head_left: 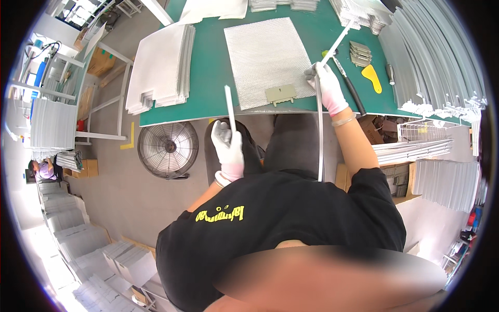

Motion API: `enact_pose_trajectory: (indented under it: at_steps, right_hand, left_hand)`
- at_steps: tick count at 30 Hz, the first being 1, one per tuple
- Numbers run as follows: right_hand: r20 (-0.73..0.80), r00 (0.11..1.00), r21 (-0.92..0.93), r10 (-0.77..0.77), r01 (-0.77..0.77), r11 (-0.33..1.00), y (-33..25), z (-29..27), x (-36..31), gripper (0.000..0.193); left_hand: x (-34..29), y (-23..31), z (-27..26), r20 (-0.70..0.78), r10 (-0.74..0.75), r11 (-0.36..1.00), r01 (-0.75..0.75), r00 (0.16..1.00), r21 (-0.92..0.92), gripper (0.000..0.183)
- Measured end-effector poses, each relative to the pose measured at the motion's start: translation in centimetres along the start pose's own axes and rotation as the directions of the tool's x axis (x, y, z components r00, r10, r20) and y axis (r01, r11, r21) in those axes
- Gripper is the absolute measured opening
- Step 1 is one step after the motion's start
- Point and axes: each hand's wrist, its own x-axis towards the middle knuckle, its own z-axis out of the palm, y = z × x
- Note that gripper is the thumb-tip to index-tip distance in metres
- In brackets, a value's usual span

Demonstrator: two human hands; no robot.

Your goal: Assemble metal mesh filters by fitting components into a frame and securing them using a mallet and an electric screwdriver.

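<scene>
Place: workshop or small factory | Shown by: green-topped desk with mesh sheet, hammer and yellow scraper laid out | row of pale panels at right | more panel stacks at lower left | caged fan on grey floor | cardboard box and white metal frame at left

Black T-shirt, white gloves, apparently dark trousers
</scene>
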Motion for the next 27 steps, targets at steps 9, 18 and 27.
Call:
enact_pose_trajectory:
  at_steps: [9, 18, 27]
  right_hand:
    - [0.309, 0.945, -0.359, 0.104, 0.015, 0.933, -0.7, 0.1, -11.0, 0.039]
    - [0.047, 0.98, -0.071, -0.196, 0.199, 0.978, 2.0, -0.1, -15.1, 0.057]
    - [0.067, 0.996, 0.021, -0.061, 0.06, 0.998, 0.9, -0.7, -11.0, 0.056]
  left_hand:
    - [-4.2, -2.0, 11.9, 0.814, -0.354, 0.465, 0.841, 0.462, -0.275, 0.059]
    - [3.5, -6.2, 18.8, 0.793, -0.165, 0.597, 0.699, 0.586, -0.392, 0.044]
    - [6.1, -2.2, 22.5, 0.705, -0.324, 0.394, 0.768, 0.631, -0.506, 0.022]
